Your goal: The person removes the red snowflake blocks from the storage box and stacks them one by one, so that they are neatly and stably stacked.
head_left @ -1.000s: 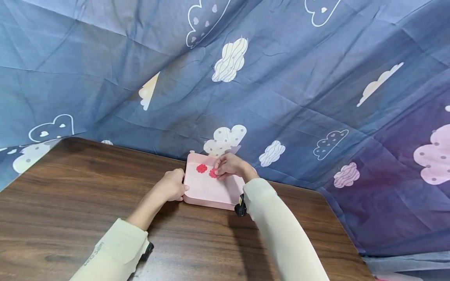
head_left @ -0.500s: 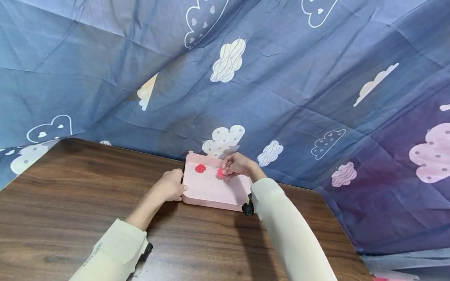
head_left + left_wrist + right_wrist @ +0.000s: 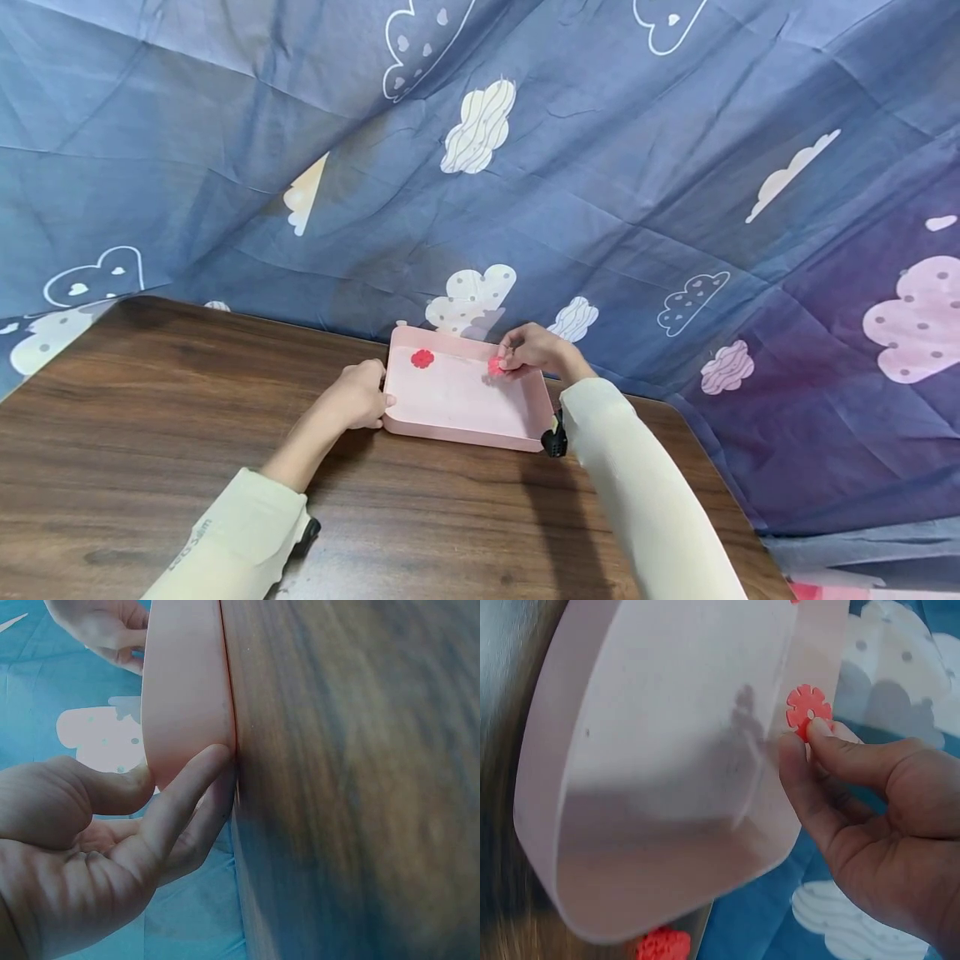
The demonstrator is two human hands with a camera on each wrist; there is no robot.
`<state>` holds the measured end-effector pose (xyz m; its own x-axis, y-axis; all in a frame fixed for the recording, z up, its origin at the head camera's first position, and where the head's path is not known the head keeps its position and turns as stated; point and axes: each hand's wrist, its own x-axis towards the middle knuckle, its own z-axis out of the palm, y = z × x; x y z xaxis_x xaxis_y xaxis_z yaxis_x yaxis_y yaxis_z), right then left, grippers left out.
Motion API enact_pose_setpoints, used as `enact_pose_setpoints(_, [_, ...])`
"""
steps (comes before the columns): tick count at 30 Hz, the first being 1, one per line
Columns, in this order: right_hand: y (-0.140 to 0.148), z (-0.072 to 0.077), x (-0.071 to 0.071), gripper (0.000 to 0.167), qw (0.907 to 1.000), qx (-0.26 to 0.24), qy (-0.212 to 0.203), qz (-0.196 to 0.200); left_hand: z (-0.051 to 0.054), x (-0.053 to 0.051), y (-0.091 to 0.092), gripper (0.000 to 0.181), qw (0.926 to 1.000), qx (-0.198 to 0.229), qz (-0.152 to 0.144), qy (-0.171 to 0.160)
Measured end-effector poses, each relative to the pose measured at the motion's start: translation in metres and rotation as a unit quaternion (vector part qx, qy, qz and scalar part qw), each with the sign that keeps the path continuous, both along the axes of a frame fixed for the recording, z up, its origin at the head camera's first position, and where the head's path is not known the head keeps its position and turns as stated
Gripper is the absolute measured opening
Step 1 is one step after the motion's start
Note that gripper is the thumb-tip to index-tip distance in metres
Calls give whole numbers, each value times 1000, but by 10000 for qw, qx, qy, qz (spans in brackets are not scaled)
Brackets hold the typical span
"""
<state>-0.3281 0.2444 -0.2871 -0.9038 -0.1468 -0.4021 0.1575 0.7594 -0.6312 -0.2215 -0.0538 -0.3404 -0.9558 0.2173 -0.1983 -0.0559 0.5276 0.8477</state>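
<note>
A shallow pink tray (image 3: 457,408) lies on the table near the back edge. My left hand (image 3: 358,396) grips its left side, thumb at the rim and fingers against the outer wall, as the left wrist view shows. Over the back right part of the tray, my right hand (image 3: 534,348) pinches a red notched plastic disc (image 3: 807,711), flower-shaped with a small centre hole, between thumb and fingertips. In the right wrist view the disc is raised above the tray floor. Another red notched disc (image 3: 422,358) lies in the tray's back left corner.
Just outside the tray's right end, a red bumpy thing (image 3: 664,943) is partly visible in the right wrist view. The brown wooden table (image 3: 420,517) extends in front and to the left. A blue cloud-patterned cloth (image 3: 375,217) hangs right behind the tray.
My right hand has moved to the right along the tray's back with the red disc pinched. My left hand keeps its grip on the tray, and the other disc lies in the same corner.
</note>
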Motion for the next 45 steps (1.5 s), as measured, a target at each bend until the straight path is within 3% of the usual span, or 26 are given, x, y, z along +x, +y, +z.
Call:
enact_pose_setpoints(9, [36,12,3,11,9997,130,-45,-214,0,-1,0,27,10000,-41,-44,24])
enact_pose_setpoints(18, [74,13,14,12,9990,-73,-157,-409,-2,-1,-3,35,9999,-46,-155,61])
enact_pose_setpoints(31, [125,-2,37,12,9905,-273,-279,-1319,-2,-2,-7,40,9993,185,-306,-68])
enact_pose_setpoints(45, [137,-13,45,14,9888,-278,-258,-1444,-2,-3,-5,38,9994,203,-269,-73])
